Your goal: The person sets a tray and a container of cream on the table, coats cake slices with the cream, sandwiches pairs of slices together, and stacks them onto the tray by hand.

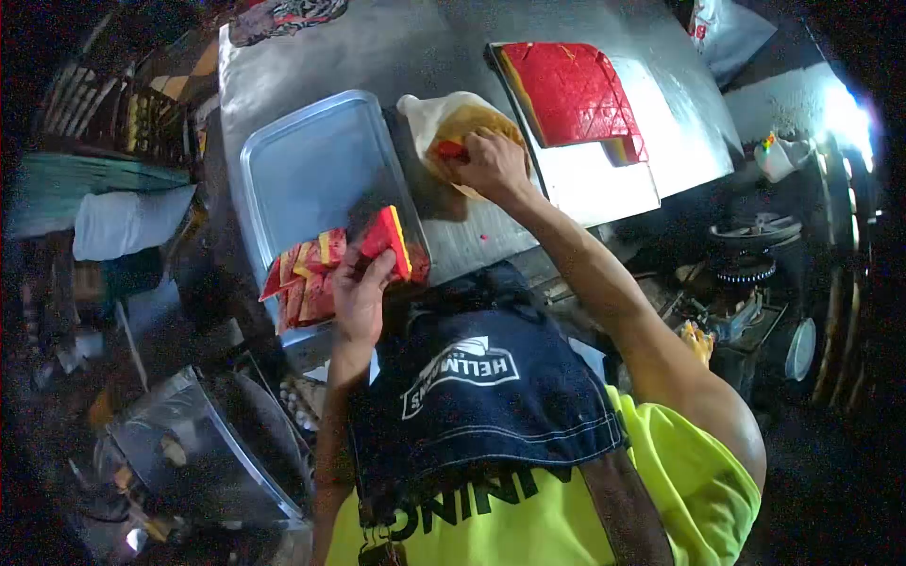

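Observation:
My left hand (360,294) pinches a red-and-yellow cake slice (384,243) above the near end of a pale blue tray (253,179). Several cut cake pieces (307,288) lie packed there, red and yellow. My right hand (493,162) reaches into a whitish bowl (415,108) with a yellow-brown inside. Its fingers are closed around a small red piece of cake (451,149); whether loose crumbs or a liquid lie beneath it, I cannot tell. Beyond the bowl, a large red cake slab (571,94) with score lines sits on a board, its near right corner cut away.
The metal table (453,47) bears all this, with a dark patterned cloth (283,19) at its far left corner. A small red crumb (484,237) lies near its front edge. On the right stand a burner ring (746,269) and a white container (781,158).

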The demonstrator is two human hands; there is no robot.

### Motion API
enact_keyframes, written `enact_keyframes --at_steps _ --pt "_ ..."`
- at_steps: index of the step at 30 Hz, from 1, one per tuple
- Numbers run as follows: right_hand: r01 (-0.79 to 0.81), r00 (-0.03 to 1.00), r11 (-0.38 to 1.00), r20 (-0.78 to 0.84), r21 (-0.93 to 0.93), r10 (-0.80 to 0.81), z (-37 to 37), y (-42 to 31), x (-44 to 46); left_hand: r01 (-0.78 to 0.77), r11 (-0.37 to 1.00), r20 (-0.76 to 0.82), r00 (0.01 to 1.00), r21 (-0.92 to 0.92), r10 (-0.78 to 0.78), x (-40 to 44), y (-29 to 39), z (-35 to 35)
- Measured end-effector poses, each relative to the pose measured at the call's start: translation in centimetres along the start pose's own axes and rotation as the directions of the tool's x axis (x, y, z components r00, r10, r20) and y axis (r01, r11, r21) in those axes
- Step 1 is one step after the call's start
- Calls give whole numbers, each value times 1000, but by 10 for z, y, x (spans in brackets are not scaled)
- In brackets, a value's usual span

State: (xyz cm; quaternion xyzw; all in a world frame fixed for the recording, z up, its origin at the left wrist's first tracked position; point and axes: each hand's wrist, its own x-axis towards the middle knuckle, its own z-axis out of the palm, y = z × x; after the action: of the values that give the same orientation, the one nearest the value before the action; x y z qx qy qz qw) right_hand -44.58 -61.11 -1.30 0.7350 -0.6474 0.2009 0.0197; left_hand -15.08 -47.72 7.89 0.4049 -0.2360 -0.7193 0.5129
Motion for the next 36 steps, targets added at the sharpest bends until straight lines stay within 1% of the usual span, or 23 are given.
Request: enact_keyframes --at_steps 2,5,8,9,11,12,13,14,15,16,17,18,19,20,21,23,24,26,30,31,33,35,36 --pt "36 998 999 -43 10 -36 -27 -17 7 -71 991 11 997 110 70 -4 0 -7" --pt "63 993 998 -97 -4 -63 -33 -18 7 -95 989 41 995 114 91 -12 4 -13" --pt "-46 970 993 233 -111 72 4 18 17 -102 971 -12 994 215 107 -21 7 -4" --pt "-33 973 994 224 -106 56 5 26 18 -118 969 -16 992 215 125 -22 5 1" --pt "-80 967 981 254 176 33 -46 4 24 -95 971 -89 989 221 117 -21 0 12" --pt "-138 972 851 236 507 17 -78 -4 19 -116 966 -91 986 233 140 -17 -5 18" --pt "-123 975 844 222 522 5 -87 7 18 -158 898 -98 972 411 216 -12 -11 25" --pt "-285 934 731 352 620 66 -96 21 17 -184 797 -91 954 576 285 -7 -13 37" --pt "-446 868 588 486 674 102 -102 35 13 -190 789 -87 952 585 294 -2 -16 52" --pt "-454 886 346 457 821 79 -111 42 -2 -237 735 -9 949 636 314 4 -15 74" --pt "-452 888 338 453 825 81 -127 50 -13 -282 677 69 944 680 323 12 -17 95" --pt "-506 862 196 500 840 85 -144 60 -24 -280 670 72 944 688 321 27 -24 110" --pt "-549 835 48 545 834 78 -157 70 -35 -338 514 144 914 789 380 45 -32 122" --pt "-572 819 38 567 819 88 -162 80 -46 -381 338 223 878 861 423 62 -40 134" --pt "-571 819 26 567 821 82 -168 87 -58 -376 327 222 879 867 422 78 -46 147" --pt "-621 773 -17 617 783 147 -180 100 -80 -337 77 267 848 938 458 109 -57 168" --pt "-634 765 -33 632 773 127 -182 110 -91 -329 69 263 849 942 457 123 -64 171" --pt "-658 737 -75 661 749 143 -187 121 -108 -256 -235 338 834 938 437 146 -82 169" --pt "-656 697 -243 697 714 168 -192 135 -131 -132 -250 206 932 959 297 164 -89 175" --pt "-630 696 -314 696 710 176 -188 137 -135 -237 -265 320 885 935 338 173 -97 162" --pt "-668 646 -347 744 659 169 -175 140 -135 -214 -279 310 877 936 367 173 -93 163" --pt "-604 730 -397 680 691 73 -172 131 -129 -291 -15 270 864 956 425 162 -85 161" --pt "-614 726 -394 685 683 57 -171 126 -124 -360 22 302 813 933 498 156 -82 154"
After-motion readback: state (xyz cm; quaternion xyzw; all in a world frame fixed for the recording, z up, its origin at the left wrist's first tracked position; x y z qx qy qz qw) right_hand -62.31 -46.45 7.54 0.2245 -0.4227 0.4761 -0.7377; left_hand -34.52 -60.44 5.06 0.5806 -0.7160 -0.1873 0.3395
